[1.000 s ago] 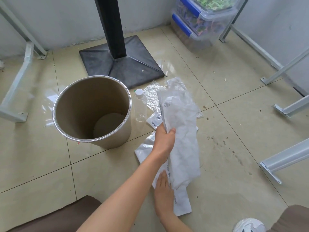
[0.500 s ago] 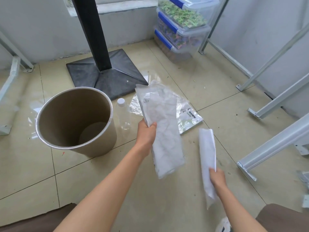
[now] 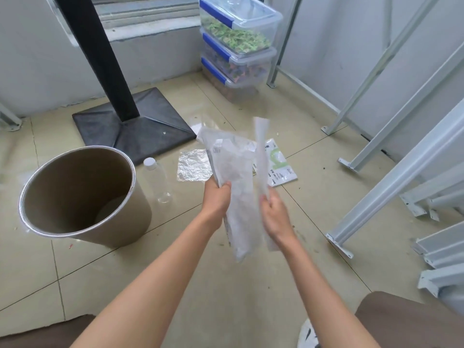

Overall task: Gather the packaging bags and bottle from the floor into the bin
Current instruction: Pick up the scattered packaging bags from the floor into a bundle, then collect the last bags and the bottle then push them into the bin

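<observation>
– Tiled floor [image 3: 251,285], and the bin [image 3: 82,197] is sitting empty.
– The left hand [image 3: 217,199] is gripping a crumpled bag [image 3: 233,172], the right hand [image 3: 275,214] a folded bag [image 3: 261,151].
– The bottle [image 3: 158,179] beside the bin, a foil bag [image 3: 194,165] and a printed bag [image 3: 281,164] are lying there, waiting.

left hand [image 3: 217,199]: my fingers clenched, forearm reaching forward | right hand [image 3: 275,217]: closed in a pinch, raised alongside, hands near each other
</observation>
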{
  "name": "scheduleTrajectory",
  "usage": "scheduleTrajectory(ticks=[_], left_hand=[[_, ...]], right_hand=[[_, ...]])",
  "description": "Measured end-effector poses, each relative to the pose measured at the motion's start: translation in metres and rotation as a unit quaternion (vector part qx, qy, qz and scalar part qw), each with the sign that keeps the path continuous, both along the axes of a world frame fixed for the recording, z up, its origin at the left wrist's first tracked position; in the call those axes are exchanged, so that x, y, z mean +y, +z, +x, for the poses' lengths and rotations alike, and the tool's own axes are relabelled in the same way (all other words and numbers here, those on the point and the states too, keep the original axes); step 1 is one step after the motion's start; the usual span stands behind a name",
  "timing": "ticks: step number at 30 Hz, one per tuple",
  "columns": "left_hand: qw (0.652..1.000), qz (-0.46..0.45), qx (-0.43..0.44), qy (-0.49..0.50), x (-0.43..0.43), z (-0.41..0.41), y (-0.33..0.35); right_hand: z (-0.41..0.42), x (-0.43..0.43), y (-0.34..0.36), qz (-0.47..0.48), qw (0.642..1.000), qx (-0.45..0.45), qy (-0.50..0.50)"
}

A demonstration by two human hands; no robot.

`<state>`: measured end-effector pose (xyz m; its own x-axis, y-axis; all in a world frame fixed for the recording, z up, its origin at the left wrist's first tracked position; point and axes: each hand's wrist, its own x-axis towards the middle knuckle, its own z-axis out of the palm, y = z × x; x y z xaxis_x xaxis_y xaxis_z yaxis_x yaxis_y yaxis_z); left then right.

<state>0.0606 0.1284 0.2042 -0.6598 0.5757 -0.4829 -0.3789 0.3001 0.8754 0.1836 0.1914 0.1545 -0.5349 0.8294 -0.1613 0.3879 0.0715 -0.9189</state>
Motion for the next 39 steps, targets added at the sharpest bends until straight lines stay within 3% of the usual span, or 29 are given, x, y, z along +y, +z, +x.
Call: scheduleTrajectory(ticks=[3, 8, 10, 14, 20, 25, 30, 35, 39], left_hand=[[1.000, 0.021, 0.005, 0.013, 0.003, 0.007, 0.005], [0.994, 0.076, -0.064, 0.041, 0.001, 0.006, 0.008], [0.994, 0.093, -0.051, 0.024, 0.000, 0.005, 0.004], [0.998, 0.040, 0.029, 0.047, 0.006, 0.000, -0.013], [0.994, 0.006, 0.021, 0.105, 0.011, -0.023, -0.053], [0.993, 0.009, -0.006, 0.114, 0.013, -0.047, -0.098], [0.990, 0.020, -0.036, 0.136, 0.020, -0.073, -0.144], [0.989, 0.025, -0.057, 0.136, 0.026, -0.089, -0.174], [0.989, 0.028, -0.076, 0.128, 0.031, -0.095, -0.187]], right_hand=[[-0.020, -0.029, 0.000, 0.047, 0.995, -0.002, 0.092], [-0.033, -0.043, -0.009, 0.029, 0.992, -0.016, 0.122], [-0.038, -0.040, -0.014, 0.037, 0.991, -0.028, 0.128], [-0.044, -0.030, -0.020, 0.028, 0.992, 0.006, 0.121], [-0.041, 0.009, -0.043, -0.033, 0.994, 0.097, 0.047], [-0.043, 0.089, -0.100, 0.022, 0.997, -0.037, -0.063], [-0.050, 0.169, -0.163, 0.063, 0.973, -0.208, -0.081], [-0.055, 0.212, -0.213, 0.091, 0.929, -0.358, -0.005], [-0.070, 0.219, -0.240, 0.181, 0.882, -0.426, 0.083]])
